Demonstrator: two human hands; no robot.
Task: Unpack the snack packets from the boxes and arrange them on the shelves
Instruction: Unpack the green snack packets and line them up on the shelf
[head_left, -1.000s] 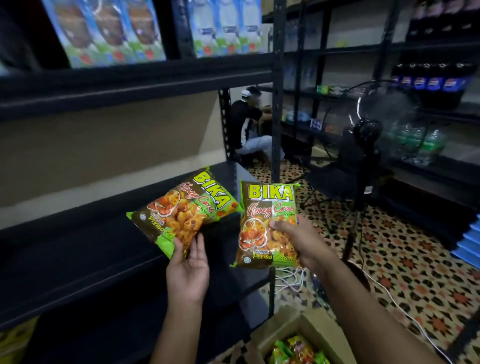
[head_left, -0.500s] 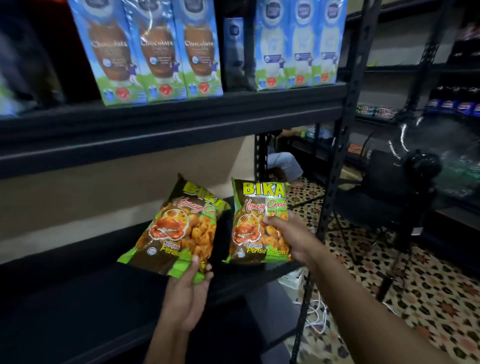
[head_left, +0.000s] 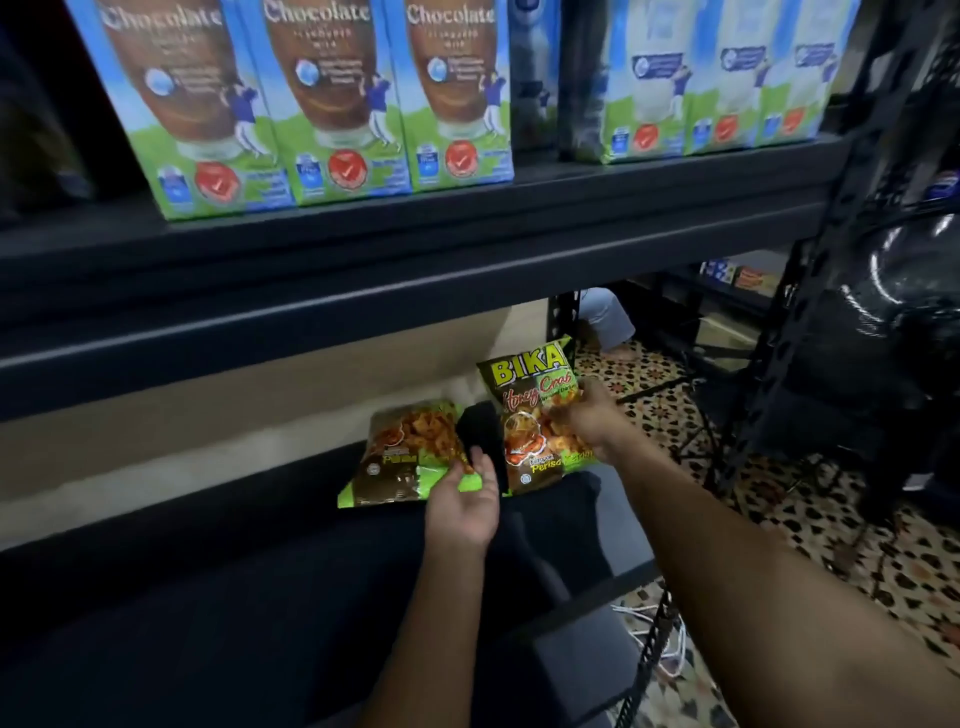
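Holding two snack packets over the dark lower shelf (head_left: 260, 571), we have one in each hand. Our left hand (head_left: 462, 504) pinches the left packet (head_left: 405, 457) at its lower right corner, thumb on top; that packet lies tilted back and low over the shelf, though we cannot tell whether it touches the shelf. Our right hand (head_left: 587, 421) grips the right packet (head_left: 530, 415) by its right edge, fingers curled round it; this packet stands nearly upright, its "BIKA" label facing us and its bottom edge at the shelf surface. The two packets sit just beside each other with a dark gap between them. On the upper shelf (head_left: 415, 270) stands a row of chocolate milk cartons (head_left: 332, 104), with plain milk cartons (head_left: 717, 78) to their right. Beyond the shelf post (head_left: 789, 374) we see patterned floor tiles (head_left: 779, 519) and a black fan (head_left: 904, 291).
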